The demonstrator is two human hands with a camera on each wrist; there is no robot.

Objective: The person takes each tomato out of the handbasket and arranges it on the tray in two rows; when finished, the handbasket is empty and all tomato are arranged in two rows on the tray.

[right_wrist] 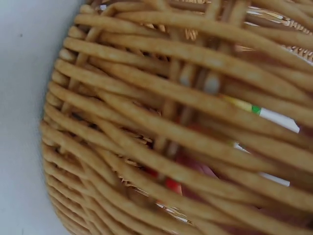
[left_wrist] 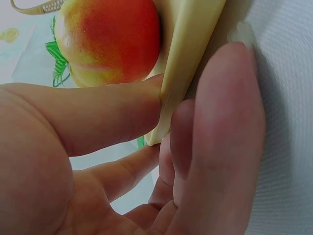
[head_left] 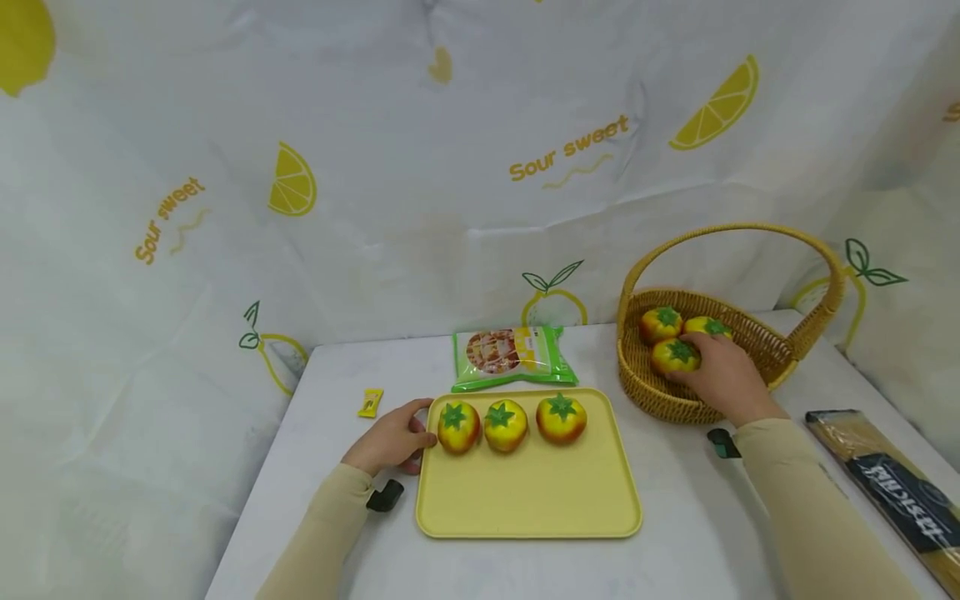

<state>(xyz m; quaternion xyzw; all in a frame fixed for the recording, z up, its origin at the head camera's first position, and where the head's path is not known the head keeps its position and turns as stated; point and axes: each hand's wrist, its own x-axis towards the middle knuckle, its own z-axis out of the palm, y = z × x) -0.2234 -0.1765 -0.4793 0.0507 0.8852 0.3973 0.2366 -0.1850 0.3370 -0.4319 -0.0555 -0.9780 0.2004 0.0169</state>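
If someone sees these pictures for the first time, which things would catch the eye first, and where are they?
Probably the three toy tomatoes in a row on the yellow tray at the table's front. Next, the wicker basket to the right, where the right hand grips one of three more tomatoes. The left hand holds the tray's left edge.

A green snack packet (head_left: 513, 357) lies at the centre of the frame on the white table (head_left: 697, 533), with a small yellow wrapped sweet (head_left: 370, 402) to its left. At the lower right, a long pack of spaghetti (head_left: 892, 487) with a black label runs off the frame edge. Behind everything, a white backdrop cloth (head_left: 420, 150) printed with lemon slices and the words "Sour sweet" fills the upper frame.
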